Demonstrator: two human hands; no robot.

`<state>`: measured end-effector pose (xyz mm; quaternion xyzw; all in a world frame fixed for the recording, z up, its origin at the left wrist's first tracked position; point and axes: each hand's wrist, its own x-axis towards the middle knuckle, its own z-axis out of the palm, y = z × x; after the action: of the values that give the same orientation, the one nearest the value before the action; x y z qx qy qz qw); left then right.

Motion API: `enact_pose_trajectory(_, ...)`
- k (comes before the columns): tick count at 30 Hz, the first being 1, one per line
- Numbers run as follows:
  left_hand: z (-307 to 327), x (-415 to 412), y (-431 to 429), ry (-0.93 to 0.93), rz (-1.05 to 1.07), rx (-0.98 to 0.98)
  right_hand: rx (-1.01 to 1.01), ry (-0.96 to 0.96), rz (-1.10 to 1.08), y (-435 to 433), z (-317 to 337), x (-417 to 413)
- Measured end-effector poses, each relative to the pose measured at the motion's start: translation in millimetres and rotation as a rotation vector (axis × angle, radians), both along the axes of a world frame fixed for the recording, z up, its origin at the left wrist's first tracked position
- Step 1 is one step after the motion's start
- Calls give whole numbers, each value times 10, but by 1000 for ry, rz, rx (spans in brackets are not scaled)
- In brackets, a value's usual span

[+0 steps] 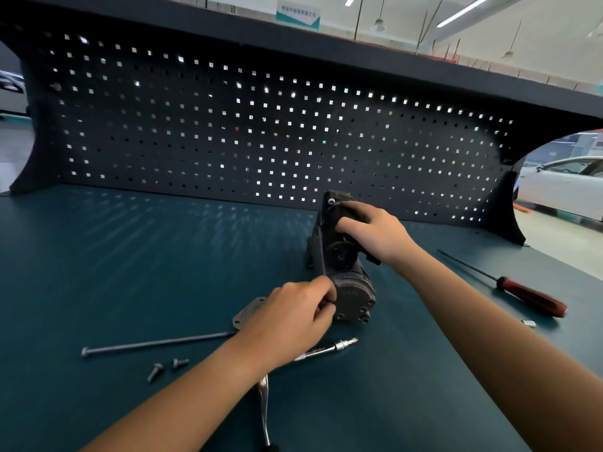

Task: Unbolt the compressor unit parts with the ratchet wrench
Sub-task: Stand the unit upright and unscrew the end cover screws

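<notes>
Worktop [130, 256] of matte teal is carrying a dark, roughly cylindrical compressor unit [354, 298], which is lying right of centre with its round end cap facing the viewer. The right hand [375, 233], at the end of an outstretched arm, is gripping the unit's upper body with fingers curling over it. The left hand [293, 314] is pinching at the end cap's left rim with thumb and fingertips; what they are pinching is hidden. A shiny ratchet wrench [265, 409] is lying under the left wrist, near a flat grey metal plate [244, 316], a long thin bolt [153, 344] and two short bolts [179, 363]. A red-handled screwdriver [532, 296] and a small silver socket [528, 323] are lying to the right, near the worktop's edge. A dark perforated pegboard [261, 125] is walling off the back; the broadest bare surface is lying to the left.
</notes>
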<state>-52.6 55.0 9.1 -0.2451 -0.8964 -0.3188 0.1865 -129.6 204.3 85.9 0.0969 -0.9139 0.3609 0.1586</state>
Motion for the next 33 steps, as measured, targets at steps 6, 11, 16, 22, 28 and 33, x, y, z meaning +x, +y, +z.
enact_pose_trajectory(6,28,-71,-40,34,-1,76,-13,1,-9,5,-16,-16)
enact_pose_trajectory(11,19,-98,-34,33,8,80,-14,5,-15,4,-21,-13)
enact_pose_trajectory(16,12,-119,-4,97,59,94,-29,-2,-14,1,-25,-18)
enact_pose_trajectory(22,4,-141,14,148,87,95,-35,-10,-9,-1,-25,0)
enact_pose_trajectory(28,-20,-143,10,230,64,78,-32,-7,-14,1,-21,14)
enact_pose_trajectory(33,-37,-140,-11,263,41,71,-31,-1,-16,0,-24,15)
